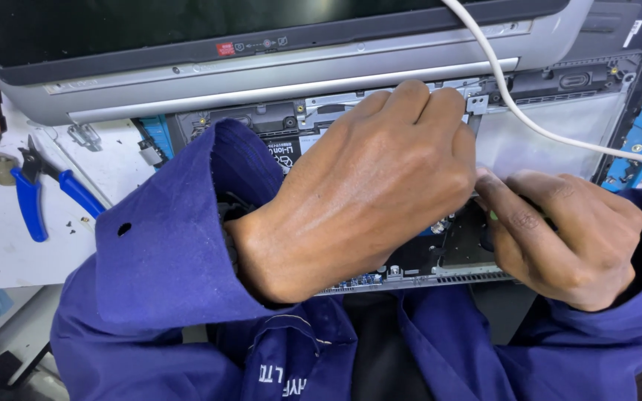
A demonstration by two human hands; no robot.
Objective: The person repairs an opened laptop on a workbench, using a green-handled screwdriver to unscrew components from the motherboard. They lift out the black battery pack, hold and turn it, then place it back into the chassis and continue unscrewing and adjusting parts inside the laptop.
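White worktop (9,245), scuffed and flecked with dark bits, carried an opened laptop (559,126) with its base cover off and its screen lid (261,67) lying flat at the far side. Blue-handled pliers (35,197) lay to the left, well apart from the hands, beside a small roll of tape (0,167). A white cable (514,104) crossed over the laptop's upper right part.

Left hand (365,193), in a blue sleeve (172,245), curled loosely over the middle of the exposed insides, fingers bent down onto the metal frame; whether it gripped anything could not be told. Right hand (566,238) was closed round a slim tool with a green spot (493,215), its tip hidden behind the left hand. A circuit board edge (358,281) showed below the left wrist.
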